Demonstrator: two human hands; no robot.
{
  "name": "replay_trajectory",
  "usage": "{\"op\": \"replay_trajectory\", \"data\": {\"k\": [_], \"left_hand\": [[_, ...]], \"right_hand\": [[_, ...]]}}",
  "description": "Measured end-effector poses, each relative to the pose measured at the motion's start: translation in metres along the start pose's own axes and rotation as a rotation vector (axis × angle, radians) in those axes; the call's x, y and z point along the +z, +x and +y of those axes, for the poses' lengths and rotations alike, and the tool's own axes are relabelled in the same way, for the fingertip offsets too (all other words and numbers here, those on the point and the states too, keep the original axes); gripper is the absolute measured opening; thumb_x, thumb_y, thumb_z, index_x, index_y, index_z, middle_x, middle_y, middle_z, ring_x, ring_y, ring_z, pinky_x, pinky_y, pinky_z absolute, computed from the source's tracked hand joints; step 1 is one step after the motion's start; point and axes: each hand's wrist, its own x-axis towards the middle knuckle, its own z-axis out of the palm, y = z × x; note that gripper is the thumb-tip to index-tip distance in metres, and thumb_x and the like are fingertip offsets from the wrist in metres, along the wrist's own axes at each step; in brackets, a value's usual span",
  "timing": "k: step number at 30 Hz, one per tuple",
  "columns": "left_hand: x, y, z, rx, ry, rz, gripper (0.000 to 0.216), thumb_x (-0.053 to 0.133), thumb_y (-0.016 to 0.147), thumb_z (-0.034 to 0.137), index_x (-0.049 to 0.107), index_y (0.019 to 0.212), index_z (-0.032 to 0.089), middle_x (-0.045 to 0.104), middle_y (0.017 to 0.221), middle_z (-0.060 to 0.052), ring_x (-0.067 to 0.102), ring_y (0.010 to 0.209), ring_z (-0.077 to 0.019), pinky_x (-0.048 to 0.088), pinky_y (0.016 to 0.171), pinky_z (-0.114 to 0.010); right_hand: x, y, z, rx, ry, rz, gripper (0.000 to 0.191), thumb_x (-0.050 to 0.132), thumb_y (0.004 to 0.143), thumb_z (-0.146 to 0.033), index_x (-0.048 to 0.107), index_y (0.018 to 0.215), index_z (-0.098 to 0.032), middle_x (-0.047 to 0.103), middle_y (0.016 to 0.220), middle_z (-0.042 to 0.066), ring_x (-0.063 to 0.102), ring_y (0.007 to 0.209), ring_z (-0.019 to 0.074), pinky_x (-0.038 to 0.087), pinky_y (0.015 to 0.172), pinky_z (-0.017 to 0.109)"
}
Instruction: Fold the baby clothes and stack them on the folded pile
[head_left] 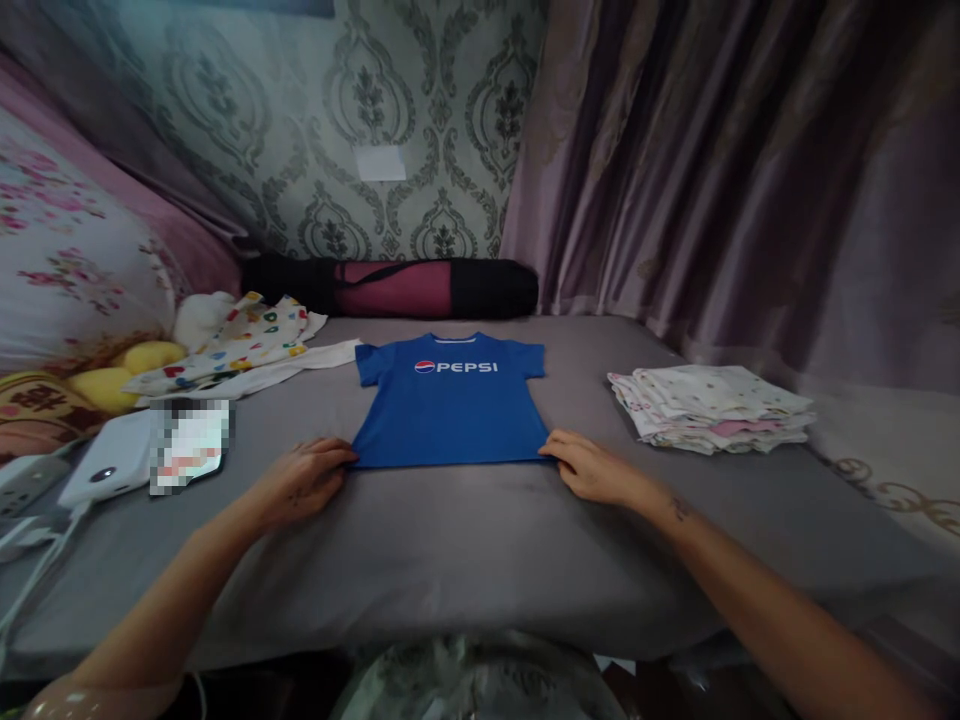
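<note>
At the far left of the frame a floral pillow leans against the wall, with yellow soft toys below it and a white device with its cable lying at the left edge of the grey bed sheet. Just right of these, a white garment printed with coloured letters lies loosely spread in the middle left. The left hand rests palm down on the sheet, fingers loosely curled, its fingertips touching the lower left corner of the blue Pepsi T-shirt; whether it pinches the hem or only rests on it cannot be told. The shirt lies flat and face up in the centre of the frame, collar toward the wall, sleeves spread. Behind it, at the foot of the patterned wallpaper, lies a rolled black and maroon mat. The right hand meets the lower right corner of the hem in the same way, and its grip is likewise unclear. Further right, well apart from the shirt, sits a stack of folded pale clothes, with a mauve curtain hanging behind it.
</note>
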Motion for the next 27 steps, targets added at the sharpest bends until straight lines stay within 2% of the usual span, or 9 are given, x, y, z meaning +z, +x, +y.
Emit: {"op": "replay_trajectory", "data": {"k": [2, 4, 6, 9, 11, 14, 18, 23, 27], "left_hand": [[-0.007, 0.004, 0.004, -0.043, 0.017, -0.02, 0.028, 0.056, 0.079, 0.042, 0.072, 0.096, 0.027, 0.069, 0.107, -0.006, 0.062, 0.097, -0.0277, 0.046, 0.087, -0.039], [-0.011, 0.017, 0.012, -0.089, 0.06, -0.023, 0.034, 0.049, 0.085, 0.048, 0.071, 0.096, 0.025, 0.07, 0.101, -0.006, 0.063, 0.085, -0.0248, 0.047, 0.078, -0.036], [-0.006, 0.04, 0.025, -0.091, 0.102, 0.025, 0.041, 0.041, 0.089, 0.049, 0.069, 0.1, 0.021, 0.07, 0.099, -0.008, 0.064, 0.08, -0.0236, 0.048, 0.078, -0.037], [0.019, 0.084, 0.048, 0.009, 0.137, 0.054, 0.042, 0.037, 0.091, 0.039, 0.063, 0.114, 0.015, 0.065, 0.115, -0.014, 0.06, 0.106, -0.0274, 0.044, 0.095, -0.039], [0.042, 0.11, 0.06, 0.043, 0.188, 0.052, 0.044, 0.037, 0.092, 0.035, 0.056, 0.124, 0.012, 0.057, 0.13, -0.016, 0.052, 0.121, -0.0268, 0.037, 0.104, -0.039], [0.07, 0.13, 0.066, -0.09, 0.279, 0.059, 0.052, 0.034, 0.094, 0.04, 0.046, 0.134, 0.01, 0.044, 0.143, -0.018, 0.036, 0.135, -0.0297, 0.026, 0.111, -0.045], [0.079, 0.126, 0.051, -0.183, 0.325, 0.053, 0.059, 0.03, 0.095, 0.047, 0.04, 0.14, 0.011, 0.037, 0.148, -0.016, 0.028, 0.14, -0.0288, 0.02, 0.114, -0.045], [0.07, 0.109, 0.024, -0.285, 0.367, 0.074, 0.067, 0.024, 0.095, 0.051, 0.035, 0.143, 0.006, 0.032, 0.151, -0.017, 0.024, 0.141, -0.0301, 0.019, 0.114, -0.048], [0.065, 0.102, 0.013, -0.321, 0.375, 0.033, 0.073, 0.02, 0.093, 0.054, 0.028, 0.146, 0.005, 0.026, 0.153, -0.018, 0.021, 0.143, -0.0284, 0.015, 0.114, -0.051]], "right_hand": [[-0.012, 0.005, 0.001, -0.007, 0.036, -0.055, 0.042, 0.042, 0.083, -0.009, 0.064, 0.116, -0.021, 0.062, 0.114, 0.007, 0.058, 0.104, 0.0184, 0.044, 0.091, 0.031], [-0.021, 0.021, -0.001, 0.009, 0.052, -0.097, 0.035, 0.045, 0.084, -0.015, 0.069, 0.108, -0.023, 0.067, 0.109, 0.004, 0.061, 0.1, 0.019, 0.044, 0.091, 0.031], [-0.02, 0.048, -0.008, 0.067, 0.044, -0.051, 0.033, 0.043, 0.088, -0.021, 0.069, 0.107, -0.023, 0.068, 0.111, 0.004, 0.06, 0.104, 0.0202, 0.043, 0.094, 0.033], [0.002, 0.097, -0.026, 0.19, -0.013, 0.168, 0.044, 0.032, 0.094, -0.021, 0.051, 0.133, -0.014, 0.051, 0.138, 0.012, 0.045, 0.127, 0.0216, 0.032, 0.106, 0.038], [0.023, 0.123, -0.038, 0.209, -0.03, 0.16, 0.051, 0.033, 0.096, -0.029, 0.037, 0.143, -0.009, 0.035, 0.149, 0.016, 0.03, 0.138, 0.0248, 0.024, 0.111, 0.043], [0.049, 0.143, -0.045, 0.274, -0.011, 0.155, 0.059, 0.026, 0.097, -0.04, 0.03, 0.146, -0.006, 0.024, 0.154, 0.016, 0.017, 0.143, 0.027, 0.011, 0.114, 0.047], [0.06, 0.142, -0.039, 0.287, -0.005, 0.183, 0.061, 0.021, 0.098, -0.044, 0.03, 0.147, -0.009, 0.024, 0.154, 0.013, 0.016, 0.143, 0.0258, 0.008, 0.115, 0.045], [0.057, 0.134, -0.033, 0.385, -0.04, 0.216, 0.061, 0.022, 0.097, -0.045, 0.031, 0.147, -0.01, 0.023, 0.154, 0.015, 0.016, 0.143, 0.0276, 0.008, 0.114, 0.044], [0.054, 0.119, -0.017, 0.435, -0.053, 0.205, 0.066, 0.021, 0.097, -0.047, 0.028, 0.147, -0.006, 0.021, 0.155, 0.017, 0.015, 0.143, 0.0283, 0.01, 0.114, 0.043]]}}
